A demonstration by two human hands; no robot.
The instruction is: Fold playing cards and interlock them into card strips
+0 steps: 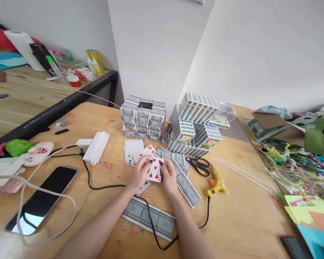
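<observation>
Between my two hands is a five of hearts playing card (155, 169), its face turned up toward me. My left hand (140, 172) pinches its left edge and my right hand (168, 174) grips its right edge, both thumbs on top. Beneath and behind lie loose cards (133, 149), some face up. Patterned card strips (187, 185) lie right of my right hand, and another joined strip (151, 217) lies below my wrists, crossed by a black cable. A box-like structure of folded cards (143, 118) stands behind my hands.
Stacked card boxes (199, 111) stand at the back right. Black scissors (198, 165), a yellow glue gun (216, 182) and clear glue sticks (243, 172) lie to the right. A white power strip (96, 147) and a phone (44, 199) are left; coloured paper (313, 219) is far right.
</observation>
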